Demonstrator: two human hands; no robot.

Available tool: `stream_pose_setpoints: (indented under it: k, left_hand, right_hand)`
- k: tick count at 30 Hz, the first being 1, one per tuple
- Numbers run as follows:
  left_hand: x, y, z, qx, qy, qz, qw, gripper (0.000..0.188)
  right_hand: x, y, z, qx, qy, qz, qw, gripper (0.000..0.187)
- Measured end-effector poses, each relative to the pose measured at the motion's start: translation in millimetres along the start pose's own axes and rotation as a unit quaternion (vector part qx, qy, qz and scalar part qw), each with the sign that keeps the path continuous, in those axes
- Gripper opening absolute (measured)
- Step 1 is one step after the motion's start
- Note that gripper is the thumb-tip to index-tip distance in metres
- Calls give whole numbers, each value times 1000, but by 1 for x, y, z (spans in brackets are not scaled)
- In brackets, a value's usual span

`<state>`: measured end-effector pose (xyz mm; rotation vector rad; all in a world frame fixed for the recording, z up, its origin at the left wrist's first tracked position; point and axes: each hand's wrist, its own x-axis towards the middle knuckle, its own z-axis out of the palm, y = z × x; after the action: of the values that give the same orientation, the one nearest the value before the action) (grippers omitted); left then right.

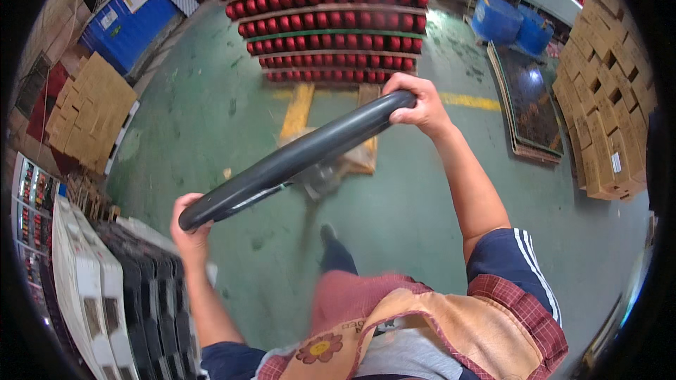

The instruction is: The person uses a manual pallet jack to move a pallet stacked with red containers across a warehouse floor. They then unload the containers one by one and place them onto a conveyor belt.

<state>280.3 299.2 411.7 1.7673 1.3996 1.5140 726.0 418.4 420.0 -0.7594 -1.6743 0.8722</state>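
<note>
Tan apron with maroon-checked edging (486, 327) covers my chest, closest to the camera. Ahead of it I hold a thick black bar (296, 155) in front of me above the green floor (451, 190), slanting up from left to right. My left hand (190, 232) curls round its lower end, and my right hand (420, 104) wraps its upper end with the fingers folded over; grip is closed on both sides, with nothing else in it. Beyond and below the bar, yellow fork-like beams (298, 111) reach toward a stack of red cylinders (331, 10) in layers. How the bar joins anything beneath it I cannot tell, as that part is blurred. I judge the step in hand to be handling the bar two-handed; the next move calls for an even hold at both ends and an eye on the stack's clearance
</note>
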Motion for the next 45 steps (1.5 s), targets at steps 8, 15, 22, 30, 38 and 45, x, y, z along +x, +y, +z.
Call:
stream_pose_setpoints:
  k: [8,15,22,30,38,45]
  left_hand:
    - [198,-134,-25,-331,105,42,937,67]
    - [247,-158,-23,-334,94,-35,937,76]
    - [254,-136,-23,-313,109,-50,942,77]
    - [252,-118,-24,-309,99,-36,945,73]
    - [249,-116,-27,-304,91,-43,947,73]
    - [252,-117,-25,-304,92,-38,947,74]
  right_hand:
    - [143,-11,74,-114,88,42,989,28]
    - [199,12,81,-41,127,83,988,23]
    - [203,17,75,-38,132,91,986,25]
    - [198,15,71,-36,129,94,986,28]
    - [195,8,72,-48,128,103,985,28]
    - [197,10,71,-56,124,96,986,30]
